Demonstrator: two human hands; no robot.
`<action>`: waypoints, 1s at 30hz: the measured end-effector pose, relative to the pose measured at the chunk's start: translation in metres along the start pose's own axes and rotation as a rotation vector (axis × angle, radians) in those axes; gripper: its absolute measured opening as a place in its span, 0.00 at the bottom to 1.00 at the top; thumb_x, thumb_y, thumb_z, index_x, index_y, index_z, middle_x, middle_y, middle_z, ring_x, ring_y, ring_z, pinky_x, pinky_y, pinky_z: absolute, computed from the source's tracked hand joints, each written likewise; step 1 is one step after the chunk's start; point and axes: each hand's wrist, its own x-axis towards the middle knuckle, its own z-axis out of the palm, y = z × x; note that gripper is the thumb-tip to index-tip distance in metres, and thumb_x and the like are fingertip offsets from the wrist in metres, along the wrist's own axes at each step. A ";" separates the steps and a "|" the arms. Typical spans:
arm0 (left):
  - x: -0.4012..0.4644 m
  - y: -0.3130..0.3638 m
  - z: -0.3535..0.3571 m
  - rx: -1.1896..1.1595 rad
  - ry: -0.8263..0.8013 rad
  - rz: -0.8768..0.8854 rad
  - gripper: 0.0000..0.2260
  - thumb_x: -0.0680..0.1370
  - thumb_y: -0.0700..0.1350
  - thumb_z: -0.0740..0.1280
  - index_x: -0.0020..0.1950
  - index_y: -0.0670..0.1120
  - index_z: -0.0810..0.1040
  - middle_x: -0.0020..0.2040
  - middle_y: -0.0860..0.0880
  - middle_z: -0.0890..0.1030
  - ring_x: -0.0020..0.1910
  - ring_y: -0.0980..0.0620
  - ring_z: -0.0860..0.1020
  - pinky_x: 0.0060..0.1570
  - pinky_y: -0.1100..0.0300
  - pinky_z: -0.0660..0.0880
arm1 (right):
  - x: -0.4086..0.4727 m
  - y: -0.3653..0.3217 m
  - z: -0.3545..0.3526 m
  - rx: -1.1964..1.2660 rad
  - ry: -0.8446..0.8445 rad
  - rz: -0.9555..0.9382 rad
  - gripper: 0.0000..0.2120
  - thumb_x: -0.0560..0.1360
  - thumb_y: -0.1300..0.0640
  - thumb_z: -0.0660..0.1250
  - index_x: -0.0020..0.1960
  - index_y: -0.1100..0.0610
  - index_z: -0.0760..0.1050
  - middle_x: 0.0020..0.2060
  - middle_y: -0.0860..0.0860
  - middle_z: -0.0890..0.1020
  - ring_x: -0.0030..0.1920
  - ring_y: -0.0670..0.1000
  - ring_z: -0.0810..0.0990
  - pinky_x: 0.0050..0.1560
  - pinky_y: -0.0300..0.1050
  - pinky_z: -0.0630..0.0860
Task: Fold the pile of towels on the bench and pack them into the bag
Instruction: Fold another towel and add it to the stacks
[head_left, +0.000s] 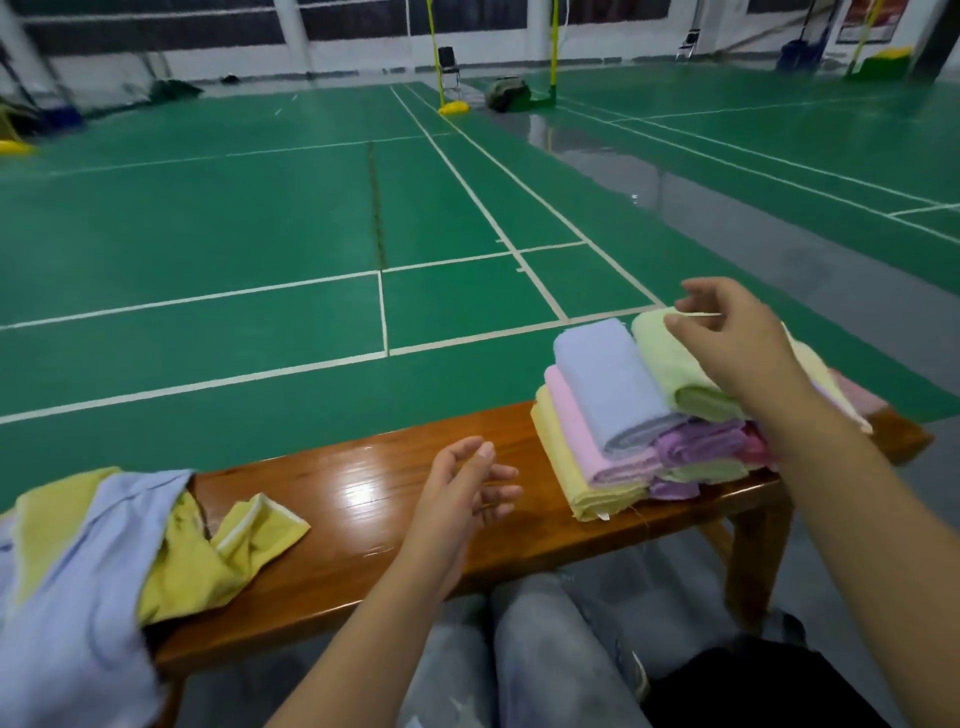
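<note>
Desk (363, 499): long glossy wooden top, the landmark for every entry below; you sit at its near long side, and its far long edge drops to the green court floor (260, 208). Unfolded towels (104, 545): a loose heap of pale blue and yellow cloth on the desk's left end, spilling over the near edge there; judged light, limp and non-fragile, they will sag wherever unsupported, so take a towel by two corners or along a hem, for instance the white-bound yellow edge (254, 519) lying toward the desk's middle. Folded stack (623, 431): yellow, pink, blue, pale green and purple towels piled on the desk's right end; it leans unevenly and its near corner overhangs the near edge, so a sideways nudge could likely topple it. Open room: the bare middle of the desk, between heap and stack, is your folding surface; keep cloth inside both long edges. Right hand (737, 343): above the stack at the desk's right end, grip narrow, fingers curled with thumb and forefinger apparently pinching a thin pale strip at the pale green towel (670, 364); what the strip is cannot be told. Left hand (467, 483): hovering over the desk's middle near the near edge, grip wide and loose, holding nothing. Bag: not in view.
</note>
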 end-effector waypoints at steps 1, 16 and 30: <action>-0.001 0.000 -0.006 0.003 0.020 -0.008 0.09 0.79 0.47 0.64 0.58 0.49 0.72 0.44 0.45 0.82 0.40 0.49 0.81 0.40 0.57 0.77 | -0.014 -0.007 0.007 0.100 -0.020 -0.012 0.15 0.76 0.58 0.67 0.62 0.54 0.73 0.51 0.49 0.79 0.49 0.48 0.77 0.47 0.36 0.71; -0.063 0.025 -0.255 0.607 1.059 0.035 0.15 0.77 0.45 0.66 0.63 0.43 0.75 0.59 0.41 0.78 0.55 0.42 0.77 0.51 0.53 0.74 | -0.166 -0.059 0.217 0.382 -0.787 0.055 0.08 0.76 0.59 0.67 0.55 0.53 0.76 0.46 0.50 0.82 0.42 0.41 0.82 0.40 0.31 0.76; -0.096 0.049 -0.361 0.885 1.106 -0.232 0.07 0.76 0.44 0.69 0.45 0.42 0.73 0.42 0.44 0.76 0.46 0.43 0.74 0.49 0.52 0.71 | -0.170 -0.060 0.236 0.333 -0.810 0.073 0.06 0.75 0.57 0.69 0.50 0.49 0.77 0.46 0.48 0.83 0.46 0.45 0.82 0.44 0.37 0.78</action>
